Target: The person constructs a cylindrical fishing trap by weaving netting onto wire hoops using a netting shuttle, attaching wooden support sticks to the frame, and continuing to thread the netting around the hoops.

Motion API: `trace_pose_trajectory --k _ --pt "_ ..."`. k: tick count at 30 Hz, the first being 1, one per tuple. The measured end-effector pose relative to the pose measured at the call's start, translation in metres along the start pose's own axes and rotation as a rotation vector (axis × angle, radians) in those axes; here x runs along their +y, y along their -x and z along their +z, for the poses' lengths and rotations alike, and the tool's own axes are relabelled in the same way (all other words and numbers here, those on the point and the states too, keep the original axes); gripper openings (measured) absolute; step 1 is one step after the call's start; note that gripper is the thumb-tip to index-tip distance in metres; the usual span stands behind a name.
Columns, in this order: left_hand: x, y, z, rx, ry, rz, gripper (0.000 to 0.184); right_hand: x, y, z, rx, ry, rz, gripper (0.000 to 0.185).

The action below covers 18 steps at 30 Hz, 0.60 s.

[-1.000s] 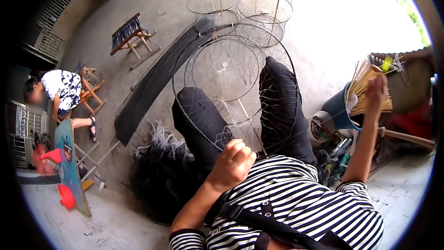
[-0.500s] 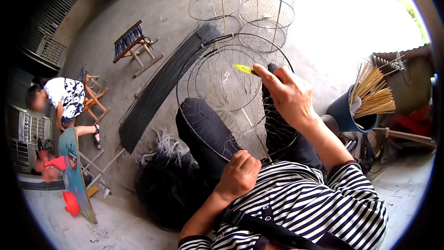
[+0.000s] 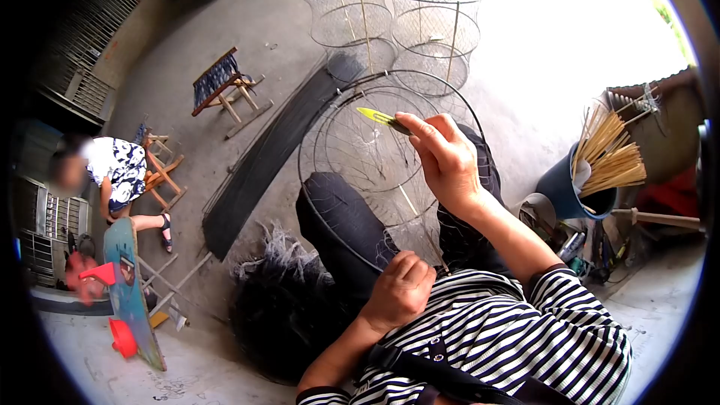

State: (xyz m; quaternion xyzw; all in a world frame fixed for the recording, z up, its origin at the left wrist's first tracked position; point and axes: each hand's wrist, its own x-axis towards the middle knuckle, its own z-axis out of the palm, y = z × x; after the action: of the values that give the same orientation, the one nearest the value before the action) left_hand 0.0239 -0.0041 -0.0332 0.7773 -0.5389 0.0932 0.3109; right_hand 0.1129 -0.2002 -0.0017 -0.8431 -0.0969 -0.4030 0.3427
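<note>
A round net cage [image 3: 303, 150], with dark wire hoops and thin mesh, lies across my lap between my knees. My left hand [image 3: 403, 292] is closed in a fist at its near rim, gripping the rim or mesh there; the exact hold is hidden under the fingers. Above the hoop, my right hand [image 3: 450, 165] pinches a yellow netting needle [image 3: 373, 115] between thumb and fingers, its tip pointing left. Thread wound on the needle looks dark near my fingertips. A thin stick [image 3: 409, 199] stands inside the cage.
Two finished-looking net cages [image 3: 435, 11] stand ahead. Left of my knees lie a long dark bundle [image 3: 251, 180] and a folding stool [image 3: 225, 86]. A blue bucket [image 3: 559, 180] of sticks stands right. A seated person [image 3: 120, 169] is at far left, near a blue board [image 3: 124, 285].
My right hand has moved left over the hoop with the netting needle, and more of the needle shows. My left hand stays at the near rim. The whole view has shifted slightly.
</note>
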Motion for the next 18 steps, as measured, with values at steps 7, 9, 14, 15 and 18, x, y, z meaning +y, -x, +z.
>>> trace_pose_trajectory --k 7,9,14,15,18 --pt "0.008 -0.032 -0.009 -0.061 -0.182 0.062 0.009 -0.023 -0.047 0.015 -0.225 0.017 0.117 0.049" --pt "0.008 -0.028 -0.005 -0.022 -0.198 0.077 0.006 -0.018 -0.043 0.014 -0.162 0.018 0.114 0.043" --pt "0.016 -0.03 -0.001 -0.126 -0.223 0.057 0.008 -0.032 -0.054 0.019 -0.025 -0.097 -0.026 0.027" --pt "0.018 -0.03 -0.002 -0.109 -0.236 0.05 0.009 -0.028 -0.053 0.022 -0.033 -0.102 -0.048 0.024" --pt "0.018 -0.024 -0.017 -0.047 -0.374 0.006 0.008 -0.032 -0.049 -0.009 0.084 0.03 -0.236 0.02"
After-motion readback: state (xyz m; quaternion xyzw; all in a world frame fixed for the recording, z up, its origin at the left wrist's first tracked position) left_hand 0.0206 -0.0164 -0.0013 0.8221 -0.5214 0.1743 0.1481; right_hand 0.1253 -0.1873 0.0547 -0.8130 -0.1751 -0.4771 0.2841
